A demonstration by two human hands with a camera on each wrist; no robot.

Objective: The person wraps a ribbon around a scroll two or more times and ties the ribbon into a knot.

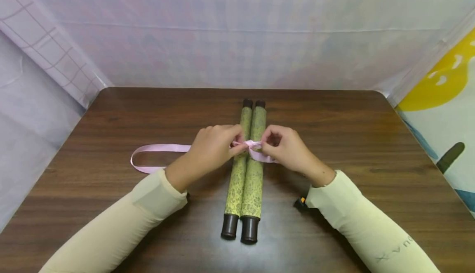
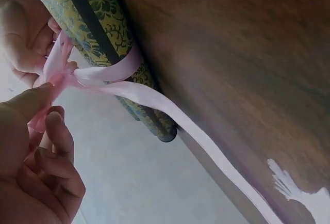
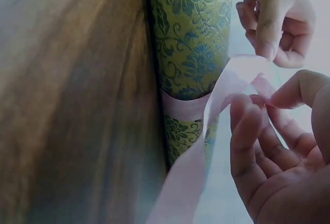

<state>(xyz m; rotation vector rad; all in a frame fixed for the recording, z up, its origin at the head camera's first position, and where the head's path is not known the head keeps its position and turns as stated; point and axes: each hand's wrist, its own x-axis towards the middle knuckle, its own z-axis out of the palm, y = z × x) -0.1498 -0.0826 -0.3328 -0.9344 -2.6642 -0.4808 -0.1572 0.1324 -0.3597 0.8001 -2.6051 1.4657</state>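
Observation:
Two scroll rolls in yellow-green floral brocade [image 1: 254,182] with dark end knobs lie side by side on the table. A pink ribbon [image 2: 118,72] wraps around them and crosses on top near their middle. My left hand [image 1: 215,144] pinches the ribbon between thumb and fingers just left of the crossing. On the other side, my right hand [image 1: 287,149] pinches another part of the ribbon with thumb and forefinger. In the right wrist view a ribbon tail [image 3: 188,177] hangs down beside the roll. A long ribbon loop [image 1: 159,147] trails on the table at the left.
The brown wood-grain table [image 1: 356,132] reaches back to a pale curtain [image 1: 237,50]. By the right cuff a small black and orange object [image 1: 301,202] shows. A yellow-patterned cloth [image 1: 438,83] hangs at the right.

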